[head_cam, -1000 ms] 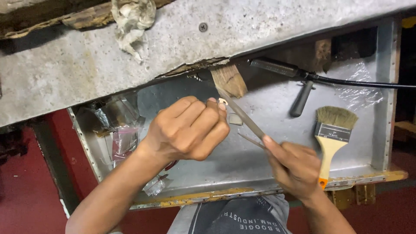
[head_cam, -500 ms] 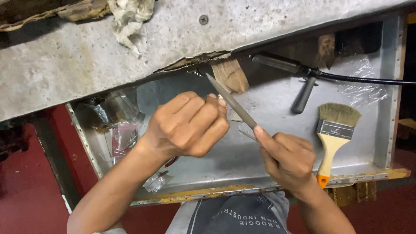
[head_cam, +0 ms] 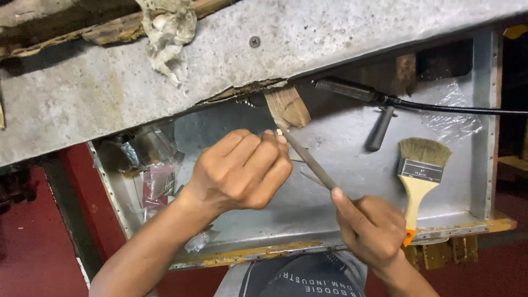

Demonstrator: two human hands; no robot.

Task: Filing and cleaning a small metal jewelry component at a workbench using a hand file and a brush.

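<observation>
Two hands were busy over the shallow metal tray (head_cam: 352, 165) as I watched: the left hand (head_cam: 242, 173) curled into a closed fist, its fingertips pinched on something too small for me to make out, and the right hand (head_cam: 371, 228) wrapped around the lower end of a slim metal file (head_cam: 308, 159). Half a second before, the file's tip had stuck up well clear of the left fingers; now it lay lower, its upper end right at those fingertips, so I judged the person had drawn it back along a filing stroke and the rubbing was in full swing. The fist itself had hardly shifted. Off to the right, a paintbrush (head_cam: 421, 176) with a pale wooden handle rested flat on the tray, a dark-handled tool (head_cam: 380, 129) lay near it, and crumpled plastic wrap (head_cam: 151, 165) sat at the left end.
</observation>
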